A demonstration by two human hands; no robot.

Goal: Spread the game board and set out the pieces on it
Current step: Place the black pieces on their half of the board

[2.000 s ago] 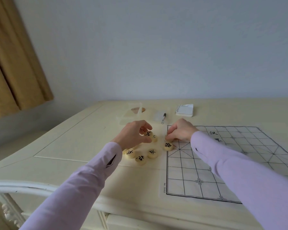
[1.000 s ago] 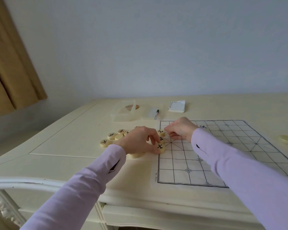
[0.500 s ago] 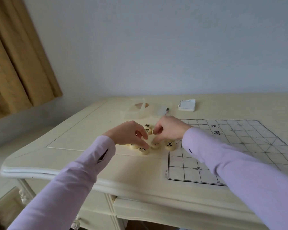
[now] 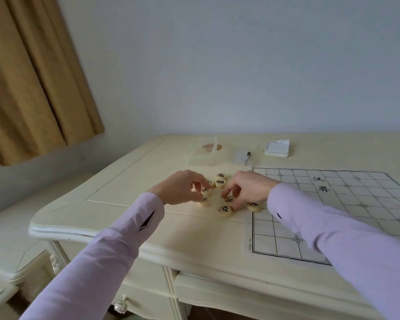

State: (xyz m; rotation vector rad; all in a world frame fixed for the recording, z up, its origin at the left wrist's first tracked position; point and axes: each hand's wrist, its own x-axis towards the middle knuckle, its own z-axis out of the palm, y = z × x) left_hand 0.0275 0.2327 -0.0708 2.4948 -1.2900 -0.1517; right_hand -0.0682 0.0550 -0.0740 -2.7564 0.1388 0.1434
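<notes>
The paper game board (image 4: 346, 204) lies flat on the right half of the cream table (image 4: 129, 218), with a black grid and Chinese characters. Several round cream pieces (image 4: 224, 210) with black characters cluster on the table just left of the board. One piece (image 4: 254, 206) sits on the board's left edge. My left hand (image 4: 183, 187) curls over the cluster's left side, fingertips on a piece (image 4: 205, 200). My right hand (image 4: 247, 188) reaches in from the right, thumb and forefinger pinching a piece (image 4: 229, 200).
A translucent plastic box with its lid (image 4: 206, 153) stands behind the cluster. A pen (image 4: 247, 158) lies on a clear sheet beside it, and a small spiral notepad (image 4: 277, 147) is further right. A tan curtain (image 4: 32, 77) hangs at left. The table's front edge is near.
The view has swung left and back. My right hand came off the board to the loose pieces, and my left hand drew back from the board edge to the cluster.
</notes>
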